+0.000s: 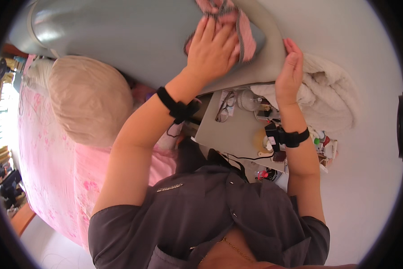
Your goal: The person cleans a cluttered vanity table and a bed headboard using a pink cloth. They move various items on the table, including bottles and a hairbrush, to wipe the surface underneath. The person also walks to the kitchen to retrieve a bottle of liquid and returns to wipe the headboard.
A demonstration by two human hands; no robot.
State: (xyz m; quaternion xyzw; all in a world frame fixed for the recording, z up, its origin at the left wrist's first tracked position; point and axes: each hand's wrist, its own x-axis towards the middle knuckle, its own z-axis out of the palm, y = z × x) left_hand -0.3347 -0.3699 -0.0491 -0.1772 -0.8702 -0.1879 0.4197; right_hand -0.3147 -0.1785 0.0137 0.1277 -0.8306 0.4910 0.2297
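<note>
My left hand (213, 47) lies palm down, fingers spread, on a crumpled pink cloth with dark striped trim (246, 37). Beneath the cloth is a large blue-grey, smooth-faced panel with a rounded beige border (120, 30), which looks like a headboard. My right hand (289, 74) is upright at the border's outer side, thumb beside the fingers, with nothing seen in it; whether it touches the border is unclear. Each wrist wears a black strap. Below the panel, between my forearms, eyeglasses (225, 107) and a ribbed clear glass container (249, 100) stand on a light tabletop (218, 131).
A rounded thing covered in beige fabric (90, 101) is left of my left forearm, over a pink floral bedsheet (46, 161). A white fluffy fabric (329, 94) hangs beside my right hand. Small items and a black cable (251, 157) clutter the tabletop. A pale wall rises at right.
</note>
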